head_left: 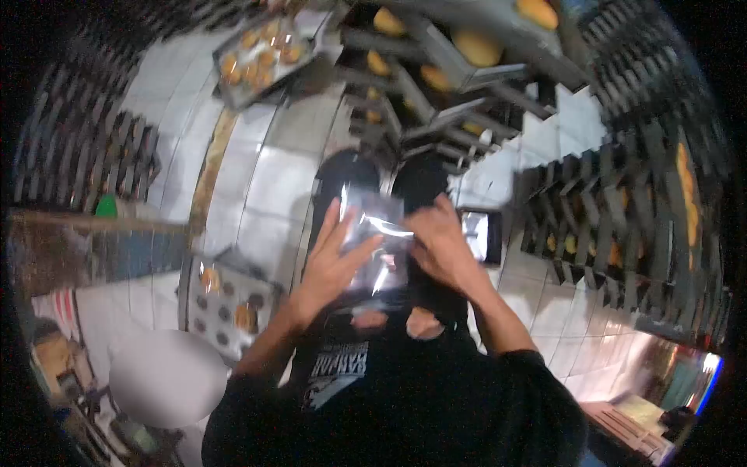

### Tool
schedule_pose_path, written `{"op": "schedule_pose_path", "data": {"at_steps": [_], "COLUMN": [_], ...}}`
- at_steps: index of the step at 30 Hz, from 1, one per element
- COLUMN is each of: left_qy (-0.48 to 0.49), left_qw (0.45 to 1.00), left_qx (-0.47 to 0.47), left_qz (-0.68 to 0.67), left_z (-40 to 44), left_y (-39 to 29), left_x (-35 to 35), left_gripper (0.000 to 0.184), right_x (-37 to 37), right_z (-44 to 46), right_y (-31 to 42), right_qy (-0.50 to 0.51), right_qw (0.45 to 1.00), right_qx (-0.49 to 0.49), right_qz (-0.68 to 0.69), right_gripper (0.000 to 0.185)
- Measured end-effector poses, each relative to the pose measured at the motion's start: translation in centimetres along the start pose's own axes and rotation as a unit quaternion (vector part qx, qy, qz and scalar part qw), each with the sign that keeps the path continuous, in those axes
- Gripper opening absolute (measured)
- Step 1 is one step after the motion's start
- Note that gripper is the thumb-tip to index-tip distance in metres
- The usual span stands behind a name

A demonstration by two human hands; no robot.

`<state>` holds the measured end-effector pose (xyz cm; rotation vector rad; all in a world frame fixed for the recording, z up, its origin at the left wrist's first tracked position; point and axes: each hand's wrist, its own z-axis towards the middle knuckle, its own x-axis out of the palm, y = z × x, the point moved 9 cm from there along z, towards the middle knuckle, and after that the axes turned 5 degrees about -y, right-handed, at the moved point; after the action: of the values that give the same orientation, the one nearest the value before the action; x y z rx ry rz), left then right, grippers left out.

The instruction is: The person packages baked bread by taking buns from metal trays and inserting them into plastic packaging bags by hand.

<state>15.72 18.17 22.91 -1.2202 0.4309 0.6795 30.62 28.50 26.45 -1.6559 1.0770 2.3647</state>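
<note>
A shiny clear plastic bag lies over my lap, bright with reflections; whether it is one bag or a stack I cannot tell. From the left, my left hand holds it, the thumb across its top and the fingers along its left edge. My right hand has its fingers curled at the bag's right edge, pinching it, with some motion blur. Just right of that hand is a dark-framed phone with a lit screen.
Ahead, dark stacked racks hold bread loaves. A tray of buns sits at upper left. On the left is a muffin tin with a few baked pieces. More racks with bread stand on the right, over white floor tiles.
</note>
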Motion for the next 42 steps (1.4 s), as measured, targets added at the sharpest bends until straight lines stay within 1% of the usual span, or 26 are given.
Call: {"op": "schedule_pose_path", "data": {"at_steps": [1,3,4,5,6,7,10,13,18,19,20,21,22,23,24,25,26,27,29,30,32,33,36,39,41,42], "left_qy": [0.021,0.063,0.166,0.16,0.128,0.086,-0.015,-0.043,-0.063,-0.066,-0.09,-0.114,-0.122,-0.127,-0.139,-0.156,-0.154,-0.155,-0.186,-0.194,-0.198,-0.194,-0.142,-0.11,-0.105,-0.107], "left_qw": [0.987,0.831,0.947,0.902,0.835,0.89,0.833,0.782,0.838,0.851,0.822,0.79,0.772,0.754,0.727,0.697,0.688,0.68,0.629,0.659,0.687,0.687,0.618,0.594,0.574,0.57], "left_qx": [-0.078,-0.266,-0.101,-0.27,-0.302,-0.258,-0.31,-0.357,-0.33,-0.319,-0.33,-0.336,-0.361,-0.386,-0.373,-0.359,-0.358,-0.354,-0.365,-0.326,-0.291,-0.294,-0.383,-0.349,-0.349,-0.345], "left_qz": [-0.139,-0.484,-0.255,-0.297,-0.441,-0.365,-0.457,-0.508,-0.43,-0.411,-0.455,-0.5,-0.508,-0.517,-0.56,-0.601,-0.612,-0.623,-0.661,-0.65,-0.636,-0.636,-0.672,-0.716,-0.733,-0.738], "left_z": [-0.1,0.5,1.5,1.7,2.5,3.8,5.8,5.3,5.6,5.5,5.8,6.0,6.0,5.9,6.9,8.0,8.8,9.9,11.6,12.6,14.1,14.7,16.0,16.3,15.1,14.3], "left_y": [1.1,3.3,1.7,1.8,1.4,5.0,7.5,9.2,9.6,10.0,9.6,8.7,9.4,9.8,8.9,8.4,8.3,8.4,9.8,11.7,14.9,15.3,11.0,6.0,5.6,4.3], "left_x": [0.5,3.5,1.5,1.3,1.8,1.5,1.6,4.3,3.9,3.7,3.4,3.1,3.6,4.0,3.4,2.7,2.1,1.5,0.9,1.3,2.6,2.6,3.4,2.8,3.6,2.9], "left_gripper": [0.049,0.054,0.032,0.023,0.023,0.023,0.021,0.02,0.025,0.025,0.027,0.028,0.026,0.025,0.024,0.024,0.025,0.026,0.022,0.022,0.023,0.023,0.032,0.038,0.043,0.043], "right_x": [-0.9,-3.9,-7.0,-9.3,-13.4,-18.2,-31.4,-36.7,-36.3,-37.0,-36.7,-36.1,-33.9,-32.9,-32.4,-32.7,-33.1,-33.4,-29.9,-26.2,-18.1,-13.8,-5.6,-6.9,-6.9,-7.1], "right_z": [-0.3,1.5,3.3,4.7,6.7,10.5,20.1,26.8,28.1,27.2,27.4,27.4,26.9,26.8,26.1,25.2,23.8,22.6,18.9,17.6,13.9,12.1,8.6,7.8,7.7,8.4], "right_y": [0.1,1.4,3.1,3.8,2.8,1.2,-10.2,-23.3,-36.9,-36.7,-35.9,-32.7,-28.5,-28.8,-28.3,-26.3,-22.0,-18.3,-8.7,-5.9,-0.9,-0.1,3.2,0.3,2.9,3.6], "right_qy": [-0.022,0.023,0.012,0.014,-0.064,-0.136,-0.247,-0.167,-0.114,-0.156,-0.16,-0.143,-0.169,-0.179,-0.155,-0.169,-0.23,-0.3,-0.302,-0.264,-0.244,-0.265,-0.21,-0.309,-0.298,-0.283], "right_qw": [0.997,0.992,0.988,0.982,0.977,0.964,0.968,0.956,0.874,0.872,0.911,0.903,0.958,0.963,0.961,0.97,0.954,0.949,0.931,0.916,0.922,0.96,0.963,0.947,0.938,0.947], "right_qx": [-0.048,-0.078,-0.129,-0.176,-0.203,-0.23,0.013,0.149,0.368,0.398,0.345,0.343,0.229,0.197,0.226,0.174,0.188,0.096,0.067,0.044,0.082,-0.028,-0.167,-0.094,-0.175,-0.149], "right_qz": [0.058,0.097,0.079,0.073,0.029,-0.014,-0.032,-0.189,-0.297,-0.239,-0.161,-0.216,-0.043,-0.042,-0.028,0.014,0.033,0.011,0.193,0.298,0.289,0.082,0.024,-0.005,-0.041,-0.034], "right_gripper": [0.028,0.022,0.024,0.025,0.029,0.032,0.031,0.051,0.087,0.1,0.102,0.092,0.08,0.073,0.075,0.08,0.081,0.079,0.065,0.061,0.06,0.059,0.056,0.056,0.057,0.056]}}
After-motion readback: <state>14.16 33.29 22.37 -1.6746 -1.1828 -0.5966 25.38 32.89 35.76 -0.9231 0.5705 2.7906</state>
